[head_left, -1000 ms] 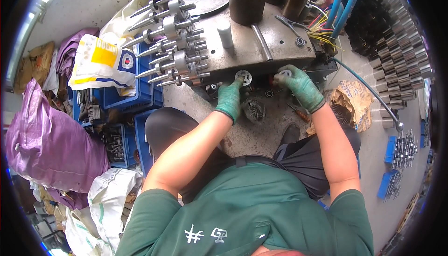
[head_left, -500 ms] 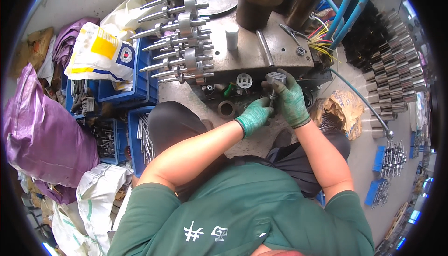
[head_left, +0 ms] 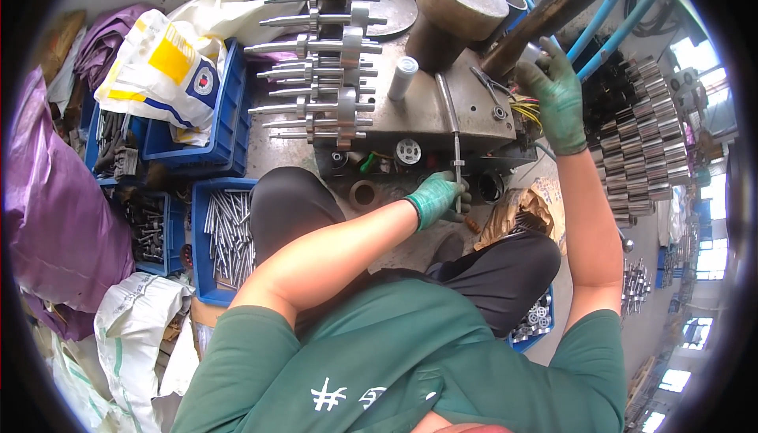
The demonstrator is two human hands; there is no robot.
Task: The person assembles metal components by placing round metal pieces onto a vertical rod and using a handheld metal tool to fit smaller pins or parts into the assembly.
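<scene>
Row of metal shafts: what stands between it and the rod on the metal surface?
An upright grey cylinder stands between the shafts and rod in the head view.

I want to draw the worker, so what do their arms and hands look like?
The left hand and right hand wear green gloves with darker, dirty-looking patches toward the fingers. Each glove ends in a thin dark band at the wrist. The forearms are bare, and the short shirt sleeves are plain dark green.
</scene>
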